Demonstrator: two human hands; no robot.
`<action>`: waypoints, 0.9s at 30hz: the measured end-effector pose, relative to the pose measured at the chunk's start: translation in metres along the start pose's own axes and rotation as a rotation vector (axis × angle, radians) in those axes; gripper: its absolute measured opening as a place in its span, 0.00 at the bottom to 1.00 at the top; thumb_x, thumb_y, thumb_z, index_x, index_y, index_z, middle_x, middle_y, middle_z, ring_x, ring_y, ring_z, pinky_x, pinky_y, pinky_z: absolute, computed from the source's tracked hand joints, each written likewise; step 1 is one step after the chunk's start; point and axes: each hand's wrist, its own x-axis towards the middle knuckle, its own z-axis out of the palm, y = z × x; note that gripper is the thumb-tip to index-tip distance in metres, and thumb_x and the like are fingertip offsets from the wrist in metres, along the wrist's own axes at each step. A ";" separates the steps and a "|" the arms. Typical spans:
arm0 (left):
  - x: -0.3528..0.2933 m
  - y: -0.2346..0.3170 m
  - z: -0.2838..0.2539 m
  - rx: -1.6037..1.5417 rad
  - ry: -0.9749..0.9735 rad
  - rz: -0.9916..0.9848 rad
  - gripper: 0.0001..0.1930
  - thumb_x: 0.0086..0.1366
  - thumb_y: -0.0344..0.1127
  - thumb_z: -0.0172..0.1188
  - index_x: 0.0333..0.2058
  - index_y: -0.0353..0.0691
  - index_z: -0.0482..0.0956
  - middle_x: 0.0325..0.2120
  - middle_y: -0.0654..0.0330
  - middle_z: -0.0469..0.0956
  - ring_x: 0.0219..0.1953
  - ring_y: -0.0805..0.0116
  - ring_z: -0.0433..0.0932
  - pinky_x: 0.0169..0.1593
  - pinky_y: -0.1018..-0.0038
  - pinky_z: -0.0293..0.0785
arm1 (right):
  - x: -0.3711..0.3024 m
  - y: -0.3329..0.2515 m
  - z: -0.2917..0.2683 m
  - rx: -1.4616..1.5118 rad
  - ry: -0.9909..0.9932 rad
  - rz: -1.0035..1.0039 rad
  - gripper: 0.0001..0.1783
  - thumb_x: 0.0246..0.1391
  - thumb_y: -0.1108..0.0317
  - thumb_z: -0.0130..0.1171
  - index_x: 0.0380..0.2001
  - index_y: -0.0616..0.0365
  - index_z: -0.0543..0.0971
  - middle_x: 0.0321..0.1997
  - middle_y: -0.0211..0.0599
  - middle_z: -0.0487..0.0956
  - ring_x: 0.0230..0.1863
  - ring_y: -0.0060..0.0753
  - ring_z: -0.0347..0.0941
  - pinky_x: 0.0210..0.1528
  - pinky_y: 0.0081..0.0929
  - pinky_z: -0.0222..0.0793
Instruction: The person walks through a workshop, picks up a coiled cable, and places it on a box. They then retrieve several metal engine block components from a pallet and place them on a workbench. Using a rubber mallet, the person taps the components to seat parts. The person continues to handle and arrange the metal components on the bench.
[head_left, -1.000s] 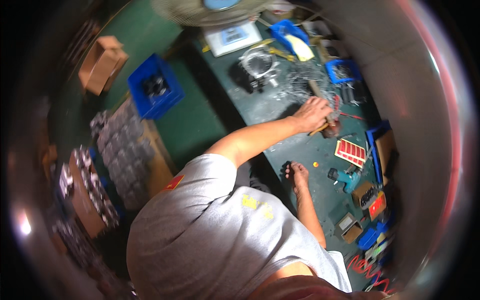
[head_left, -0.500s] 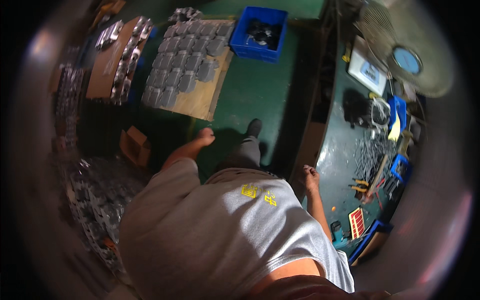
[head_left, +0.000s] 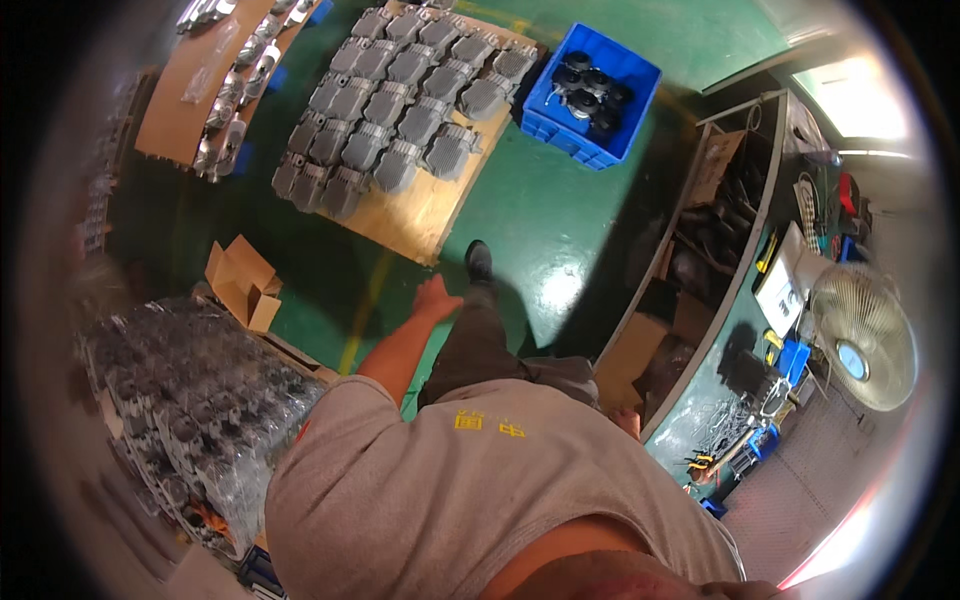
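Holding nothing that I can see, my left hand (head_left: 435, 298) hangs over the green floor with its fingers apart. Just beyond it lies a wooden board (head_left: 405, 224) covered with rows of grey finned metal castings (head_left: 385, 105). My right hand (head_left: 628, 421) hangs low beside the green-topped workbench (head_left: 700, 385), close to its near edge. My body hides part of that hand, and its fingers do not show clearly. Right of the board, a blue plastic crate (head_left: 562, 143) holds several black round parts (head_left: 583, 100).
My shoe (head_left: 480, 262) is on the floor before the board. An open cardboard box (head_left: 242, 285) and a plastic-wrapped stack of metal parts (head_left: 200, 400) stand at left. Shiny parts line a cardboard sheet (head_left: 185, 95). The bench carries a fan (head_left: 862, 345) and pliers (head_left: 698, 462).
The view has swung, bringing the crate and the bench's underside shelf more into sight. My left hand's fingers have spread; my right hand has dropped beside the bench, closer to my body.
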 end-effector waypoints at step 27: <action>0.537 0.100 -0.068 0.011 0.206 -0.221 0.74 0.41 0.53 0.82 0.75 0.48 0.32 0.72 0.36 0.46 0.74 0.37 0.47 0.70 0.37 0.51 | 0.176 -0.163 -0.011 -0.272 -0.075 0.306 0.13 0.55 0.64 0.62 0.33 0.65 0.84 0.22 0.36 0.79 0.26 0.27 0.74 0.31 0.36 0.71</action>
